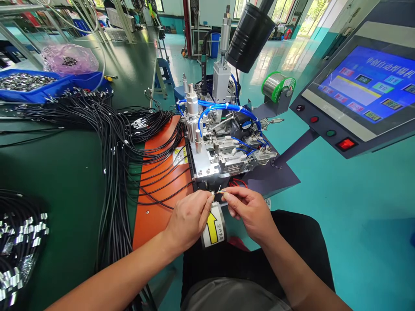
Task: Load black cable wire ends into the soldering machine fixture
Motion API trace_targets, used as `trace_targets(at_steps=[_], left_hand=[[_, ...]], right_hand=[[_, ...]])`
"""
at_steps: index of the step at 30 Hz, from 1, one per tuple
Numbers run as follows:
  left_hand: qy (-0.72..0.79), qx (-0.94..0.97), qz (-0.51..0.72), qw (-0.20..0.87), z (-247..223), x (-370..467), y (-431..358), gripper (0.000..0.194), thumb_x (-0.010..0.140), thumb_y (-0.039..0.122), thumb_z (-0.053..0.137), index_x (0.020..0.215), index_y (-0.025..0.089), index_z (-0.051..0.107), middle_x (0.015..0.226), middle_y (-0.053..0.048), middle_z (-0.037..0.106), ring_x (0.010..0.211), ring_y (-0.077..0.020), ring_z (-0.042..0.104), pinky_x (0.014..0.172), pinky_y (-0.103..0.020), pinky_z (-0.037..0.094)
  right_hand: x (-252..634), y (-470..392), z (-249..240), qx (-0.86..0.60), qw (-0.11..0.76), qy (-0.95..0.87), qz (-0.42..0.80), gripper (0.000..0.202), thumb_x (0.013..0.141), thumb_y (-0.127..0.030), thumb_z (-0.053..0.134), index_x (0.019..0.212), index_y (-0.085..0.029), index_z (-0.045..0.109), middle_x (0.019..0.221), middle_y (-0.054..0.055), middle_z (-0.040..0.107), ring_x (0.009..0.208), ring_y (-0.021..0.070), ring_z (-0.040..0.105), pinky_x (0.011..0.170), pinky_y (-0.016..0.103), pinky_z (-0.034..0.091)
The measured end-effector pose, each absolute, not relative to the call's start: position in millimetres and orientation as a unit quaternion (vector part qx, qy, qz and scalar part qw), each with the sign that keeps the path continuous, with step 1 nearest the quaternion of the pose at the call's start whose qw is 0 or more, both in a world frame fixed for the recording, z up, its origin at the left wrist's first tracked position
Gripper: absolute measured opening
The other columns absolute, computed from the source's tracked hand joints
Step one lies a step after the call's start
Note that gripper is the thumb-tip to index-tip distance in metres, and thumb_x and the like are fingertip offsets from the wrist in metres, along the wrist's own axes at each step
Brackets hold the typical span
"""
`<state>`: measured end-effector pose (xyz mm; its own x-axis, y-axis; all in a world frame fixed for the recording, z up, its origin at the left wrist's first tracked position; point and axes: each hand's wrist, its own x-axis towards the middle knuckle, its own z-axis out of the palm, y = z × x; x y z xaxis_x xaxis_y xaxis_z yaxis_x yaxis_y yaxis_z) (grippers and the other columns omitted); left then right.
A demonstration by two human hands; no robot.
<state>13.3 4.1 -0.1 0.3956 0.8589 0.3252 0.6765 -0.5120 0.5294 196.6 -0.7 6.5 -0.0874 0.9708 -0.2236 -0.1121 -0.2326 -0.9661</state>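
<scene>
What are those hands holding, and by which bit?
Thin wires. The right hand pinches them at one end; the left hand holds the other end, mostly hidden by its fingers.

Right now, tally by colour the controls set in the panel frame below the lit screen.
Red: 2 (round red button, lit red switch)
Green: 1 (round green button)
Black: 1 (round black control)
Total: 4

- I could pass right, over the floor [366, 207] below the control panel [366, 82];
- ahead, the machine [231, 160] blocks me; the black cylinder [250, 38] hangs over it;
- left, black cables [112, 172] obstruct the surface [65, 194]
</scene>
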Motion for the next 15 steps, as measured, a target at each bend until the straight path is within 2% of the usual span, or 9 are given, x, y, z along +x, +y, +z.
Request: trace_targets(at_steps=[8,15], left_hand=[[0.461,0.819,0.306,0.152,-2.9,11.6,4.2,0.021,0.099,0.026,0.040,0.090,0.019,0.057,0.074,-0.001,0.062,0.063,-0.0125,0.055,0.058,-0.024,0.042],[0.448,0.817,0.306,0.195,-2.9,9.7,5.5,0.019,0.098,0.025,0.041,0.090,0.019,0.058,0.075,-0.002,0.063,0.066,-0.0135,0.057,0.060,-0.024,0.044]], right_hand=[[194.4,0.3,6.3,-0.472,0.453,-0.363,0.663,0.027,0.078,-0.039,0.074,0.093,-0.017,0.070,0.065,-0.001,0.059,0.051,0.0079,0.041,0.046,0.022,0.027],[196.4,4.7,7.5,-0.438,0.431,-0.357,0.704,0.028,0.077,-0.040,0.075,0.089,-0.016,0.067,0.064,-0.001,0.055,0.051,0.0080,0.040,0.046,0.022,0.027]])
